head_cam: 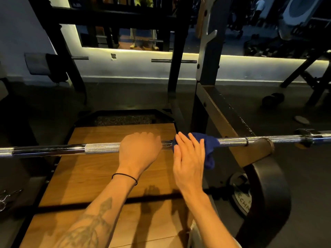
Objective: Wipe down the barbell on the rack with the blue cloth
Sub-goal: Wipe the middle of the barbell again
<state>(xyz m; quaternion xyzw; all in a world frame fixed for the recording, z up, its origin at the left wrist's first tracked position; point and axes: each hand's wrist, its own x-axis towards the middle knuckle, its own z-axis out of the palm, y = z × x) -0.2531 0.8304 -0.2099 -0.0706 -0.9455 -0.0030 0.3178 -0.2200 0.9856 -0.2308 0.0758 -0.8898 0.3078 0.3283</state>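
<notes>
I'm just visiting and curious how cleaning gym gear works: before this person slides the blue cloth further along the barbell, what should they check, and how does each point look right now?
1. Blue cloth wrapped over the barbell: ok, it drapes over the shaft and hangs below it.
2. Right hand pressing on the cloth: ok, fingers lie flat across it.
3. Left hand steadying the bar: ok, it grips the shaft just left of the cloth.
4. Bar seated on the rack's safety arm: ok on the right; the left support is out of view, cannot tell.
5. Path to the right free up to the collar: ok, bare knurled shaft.
6. Cloth damp or clean: cannot tell.
</notes>
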